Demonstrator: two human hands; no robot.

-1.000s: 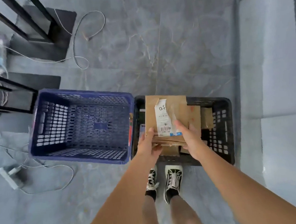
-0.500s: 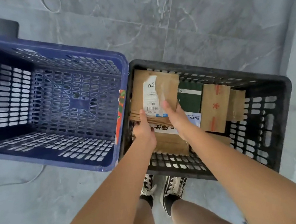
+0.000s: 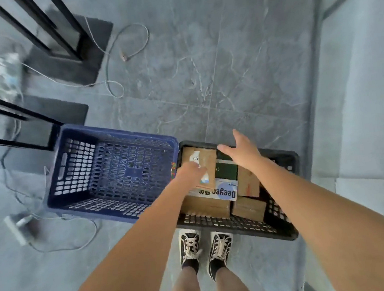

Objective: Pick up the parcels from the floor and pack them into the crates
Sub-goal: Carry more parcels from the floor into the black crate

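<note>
Brown cardboard parcel (image 3: 203, 162) with a white shipping label, lying flat in the far left corner of the black crate (image 3: 287, 230), on top of other parcels. Beside it lie a dark green box (image 3: 226, 169), a white-and-blue printed parcel (image 3: 224, 190) and further brown cartons (image 3: 248, 207). The left hand (image 3: 189, 173) rests on the near edge of the labelled parcel; whether its fingers curl round the edge cannot be told. The right hand (image 3: 241, 152) hovers above the crate's far rim, fingers straight and spread, holding nothing. The blue crate (image 3: 69, 163) stands touching the black crate's left side, with no parcels inside. Both crates sit on the grey marbled floor (image 3: 237, 69). Two black-and-white sneakers (image 3: 205, 248) stand just in front of the black crate. Loose cables (image 3: 115, 58) and black stand bases (image 3: 68, 61) lie to the far left.
</note>
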